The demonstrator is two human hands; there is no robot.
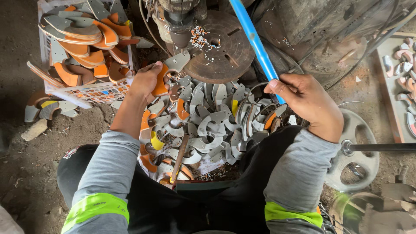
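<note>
Dim, even daylight; soft shadows; edges distorted.

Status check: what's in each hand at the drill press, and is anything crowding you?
Left hand grips orange-and-grey curved plate. Right hand holds blue lever handle. Heap of grey curved plates crowds round drill table.

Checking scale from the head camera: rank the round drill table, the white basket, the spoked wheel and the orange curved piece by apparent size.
1. White basket, partly cropped.
2. Round drill table. The spoked wheel looks alike; it is partly hidden by a sleeve, so I leave them unranked.
3. Orange curved piece in the left hand, clearly smallest.
</note>
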